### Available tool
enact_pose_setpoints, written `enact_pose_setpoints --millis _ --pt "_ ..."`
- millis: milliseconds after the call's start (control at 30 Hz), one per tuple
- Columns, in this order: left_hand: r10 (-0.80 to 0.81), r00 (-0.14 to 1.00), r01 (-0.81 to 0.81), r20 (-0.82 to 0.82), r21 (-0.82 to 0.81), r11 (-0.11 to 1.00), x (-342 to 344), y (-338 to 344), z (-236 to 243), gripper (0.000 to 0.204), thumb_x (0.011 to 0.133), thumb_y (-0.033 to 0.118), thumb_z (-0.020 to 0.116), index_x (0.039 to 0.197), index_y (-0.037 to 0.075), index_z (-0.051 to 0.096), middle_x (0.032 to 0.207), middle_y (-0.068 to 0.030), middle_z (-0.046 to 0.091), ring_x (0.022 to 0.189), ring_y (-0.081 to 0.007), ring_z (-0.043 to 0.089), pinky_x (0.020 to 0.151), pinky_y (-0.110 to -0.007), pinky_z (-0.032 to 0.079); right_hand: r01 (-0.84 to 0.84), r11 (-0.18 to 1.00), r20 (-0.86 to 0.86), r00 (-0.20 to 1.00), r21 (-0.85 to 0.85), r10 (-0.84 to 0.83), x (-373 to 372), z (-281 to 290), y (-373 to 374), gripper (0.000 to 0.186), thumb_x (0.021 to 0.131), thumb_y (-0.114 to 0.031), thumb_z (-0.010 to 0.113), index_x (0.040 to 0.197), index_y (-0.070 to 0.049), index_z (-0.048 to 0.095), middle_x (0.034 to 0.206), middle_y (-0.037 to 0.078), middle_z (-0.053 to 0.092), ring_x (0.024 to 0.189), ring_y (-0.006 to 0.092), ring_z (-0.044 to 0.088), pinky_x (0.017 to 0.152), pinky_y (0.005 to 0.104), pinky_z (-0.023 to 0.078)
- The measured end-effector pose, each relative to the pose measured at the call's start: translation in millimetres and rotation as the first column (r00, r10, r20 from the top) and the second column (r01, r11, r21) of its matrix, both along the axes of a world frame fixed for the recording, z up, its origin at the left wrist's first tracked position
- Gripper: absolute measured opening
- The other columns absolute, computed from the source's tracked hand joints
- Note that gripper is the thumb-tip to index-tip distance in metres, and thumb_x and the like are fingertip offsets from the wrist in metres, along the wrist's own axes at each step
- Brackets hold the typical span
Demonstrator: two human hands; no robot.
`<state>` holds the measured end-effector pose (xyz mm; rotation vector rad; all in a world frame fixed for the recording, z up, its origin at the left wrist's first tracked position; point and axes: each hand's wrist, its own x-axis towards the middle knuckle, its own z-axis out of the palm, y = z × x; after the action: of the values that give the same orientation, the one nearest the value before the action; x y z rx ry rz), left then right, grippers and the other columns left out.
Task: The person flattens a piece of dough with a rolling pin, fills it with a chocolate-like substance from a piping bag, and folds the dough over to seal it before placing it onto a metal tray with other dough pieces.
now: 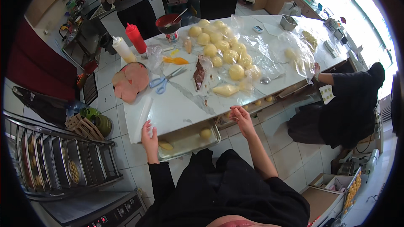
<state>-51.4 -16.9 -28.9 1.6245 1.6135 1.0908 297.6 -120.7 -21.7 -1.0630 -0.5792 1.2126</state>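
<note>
My left hand (149, 139) is at the table's near left corner, fingers stretched and thumb apart, holding nothing I can see. Right beside it lies a long white strip (146, 110), perhaps plastic or paper; whether I touch it is unclear. My right hand (241, 120) hovers by the front edge with fingers loosely bent and nothing visible in them. Below the tabletop, between my hands, a metal tray (190, 153) holds a round dough ball (205, 133) and an oval piece (166, 145). Nearest my right hand on the table is a piping bag with pale filling (225, 90).
Dough balls (230, 56) under clear plastic cover the table's middle. Scissors (167, 80), pink round slices (131, 80), a brown-filled bag (198, 75), squeeze bottles (135, 38) and a spoon (266, 81) lie around. A co-worker (345, 105) stands right; a tray rack (59, 159) stands left.
</note>
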Motion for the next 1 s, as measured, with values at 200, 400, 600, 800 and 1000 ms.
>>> enact_pose_setpoints --millis 200,400,600,800,1000 --pt "0.278 0.597 -0.374 -0.752 0.046 0.926 -15 44 -21 0.057 0.075 0.029 0.067 0.126 0.024 0.044 0.124 -0.0089 0.045 0.114 -0.0327 0.042 0.090 -0.057 0.032 0.062 0.995 0.217 0.973 0.078 -0.077 103 36 70 0.025 0.093 -0.024 0.050 0.107 -0.004 0.055 0.085 -0.001 0.056 0.080 0.0073 0.054 0.073 0.0224 0.043" --pt "0.278 0.550 -0.407 -0.788 0.039 0.913 -23 33 -49 0.044 0.079 0.015 0.059 0.121 0.013 0.046 0.105 -0.0139 0.051 0.098 -0.0339 0.049 0.078 -0.048 0.040 0.168 0.956 0.384 0.888 0.241 -0.253 231 61 184 0.032 0.095 -0.031 0.043 0.108 -0.004 0.055 0.084 -0.002 0.054 0.081 0.0068 0.052 0.073 0.0222 0.042" --pt "0.521 0.602 -0.482 -0.605 0.244 0.841 43 -2 -16 0.035 0.087 0.010 0.051 0.120 0.001 0.045 0.106 -0.0192 0.049 0.099 -0.0376 0.048 0.080 -0.044 0.040 0.107 0.920 0.614 0.715 0.377 -0.334 343 53 386 0.028 0.093 -0.025 0.049 0.111 -0.004 0.055 0.095 0.004 0.057 0.087 0.0131 0.054 0.081 0.0263 0.042" --pt "0.643 0.591 -0.592 -0.487 0.280 0.756 64 -2 9 0.036 0.093 0.017 0.046 0.124 -0.002 0.041 0.112 -0.0210 0.046 0.104 -0.0367 0.047 0.087 -0.041 0.039 -0.447 0.892 0.921 0.319 -0.063 0.225 362 -1 552 0.048 0.081 -0.031 0.063 0.123 -0.013 0.050 0.110 0.011 0.058 0.101 0.0237 0.056 0.089 0.0339 0.043" --pt "0.715 0.580 -0.665 -0.390 0.280 0.692 75 12 16 0.042 0.095 0.023 0.044 0.127 -0.004 0.038 0.122 -0.0223 0.045 0.110 -0.0331 0.047 0.091 -0.039 0.038 -0.424 0.637 0.765 -0.342 -0.644 0.546 326 -27 584 0.085 0.060 -0.054 0.072 0.130 -0.015 0.043 0.129 0.013 0.047 0.120 0.0310 0.044 0.098 0.0417 0.037"
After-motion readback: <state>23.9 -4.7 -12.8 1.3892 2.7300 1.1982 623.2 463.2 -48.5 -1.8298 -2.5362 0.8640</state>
